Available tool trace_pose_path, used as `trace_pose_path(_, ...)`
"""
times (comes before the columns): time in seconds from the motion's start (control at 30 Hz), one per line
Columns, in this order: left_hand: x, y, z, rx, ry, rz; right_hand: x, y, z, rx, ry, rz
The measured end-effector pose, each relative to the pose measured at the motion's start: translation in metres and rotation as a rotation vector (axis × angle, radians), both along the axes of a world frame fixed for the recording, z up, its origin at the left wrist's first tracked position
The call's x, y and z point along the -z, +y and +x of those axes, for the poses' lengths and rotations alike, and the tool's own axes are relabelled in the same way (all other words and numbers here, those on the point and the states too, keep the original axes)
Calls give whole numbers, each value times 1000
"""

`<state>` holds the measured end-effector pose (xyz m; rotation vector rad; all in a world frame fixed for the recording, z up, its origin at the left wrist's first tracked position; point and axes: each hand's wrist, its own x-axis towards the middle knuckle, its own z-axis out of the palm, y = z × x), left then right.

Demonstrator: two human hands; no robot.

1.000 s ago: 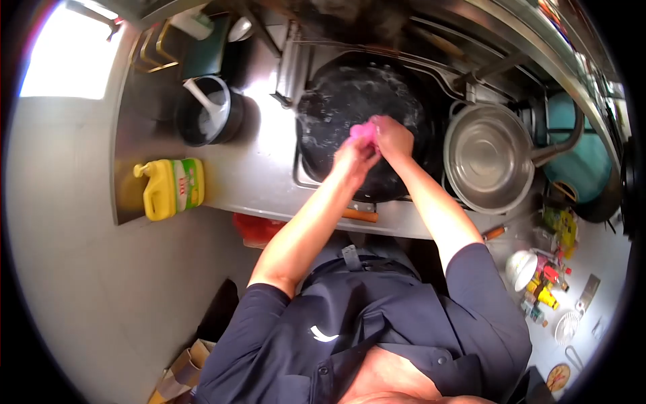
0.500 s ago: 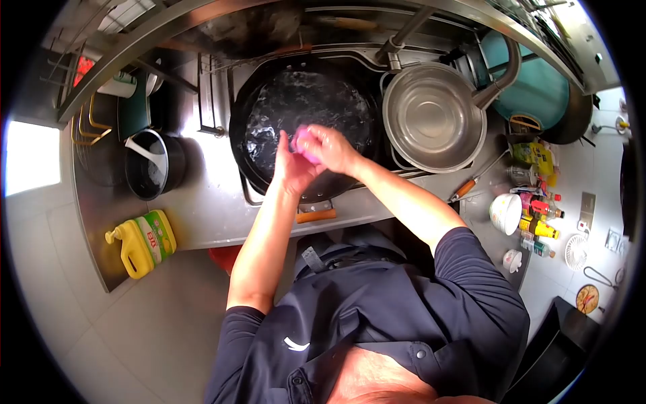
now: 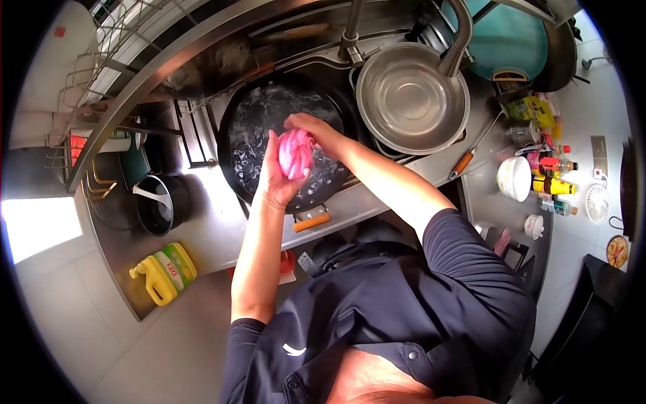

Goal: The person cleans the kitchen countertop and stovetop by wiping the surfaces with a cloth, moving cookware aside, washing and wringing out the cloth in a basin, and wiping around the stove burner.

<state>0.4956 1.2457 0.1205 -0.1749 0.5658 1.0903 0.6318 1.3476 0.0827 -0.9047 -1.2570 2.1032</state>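
A crumpled pink cloth (image 3: 295,155) sits in the palm of my left hand (image 3: 274,178), whose fingers curl up around its side. My right hand (image 3: 319,135) is at the upper right edge of the cloth, its fingers stretched out to the left over the top; whether the fingertips touch it is hard to see. Both hands are above a large black wok (image 3: 252,118), where water with bubbles or ripples shows. The wok's wooden handle (image 3: 311,222) points towards me at the counter edge.
A steel pan (image 3: 412,101) stands right of the wok. At left are a black pot (image 3: 160,212) with a white utensil and a yellow jug (image 3: 165,273). A wooden-handled tool (image 3: 464,161), a white bowl (image 3: 514,178) and several bottles lie right. A metal shelf edge (image 3: 145,87) crosses above.
Both hands were pressed together around the pink cloth. The right hand has loosened away to the upper right, and more of the cloth shows in the left hand. The view has turned slightly.
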Motion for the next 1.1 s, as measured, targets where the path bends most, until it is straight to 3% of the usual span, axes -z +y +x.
trace_pose_path(0.07, -7, 5, 7, 36, -31, 35, -8, -14, 7, -5, 396, -646)
trace_pose_path(0.13, -15, 3, 13, 56, -25, 10, 0, -18, 4, -34, 596, -629)
trace_pose_path(0.2, 9, -3, 8, 74, 275, -94, -2, -21, -3, 27, 517, -443)
trace_pose_path(0.33, 10, -1, 3, 293, 450, -11, -1, -9, -19, 119, 6, 23)
trace_pose_path(0.47, 10, 8, 1, 373, 578, -6, 10, -5, -32, 141, -19, 171)
trace_pose_path(0.53, 17, 10, 1, 426, 854, 48, 22, 0, -39, 182, -221, 364)
trace_pose_path(0.6, 26, 17, 4, 538, 1217, 16, 22, -1, -38, 193, -231, 306)
trace_pose_path(0.67, 48, 15, 5, 486, 1968, 492, 24, -5, -38, 232, -285, 264)
trace_pose_path(0.73, 32, 17, 16, 626, 2007, 299, 24, -10, -37, 263, -343, 264)
trace_pose_path(0.8, 23, 13, 23, 559, 2041, 272, 17, -15, -39, 304, -413, 267)
trace_pose_path(0.87, 10, 10, 34, 367, 2096, 190, 11, -18, -31, 446, -318, 60)
trace_pose_path(0.9, 15, 7, 26, 356, 2110, 256, 20, -13, -29, 395, -281, -4)
trace_pose_path(0.93, 20, 9, 16, 417, 1685, 57, 30, -8, -25, 334, -145, -186)
trace_pose_path(0.97, 19, 8, 15, 301, 1348, -60, -1, -8, -10, 274, -30, -287)
trace_pose_path(1.03, -14, 5, 21, 231, 721, -168, 6, -6, -4, 104, 173, -203)
trace_pose_path(1.1, -12, -1, 19, 150, 193, -135, -4, -8, -8, 19, 314, -139)
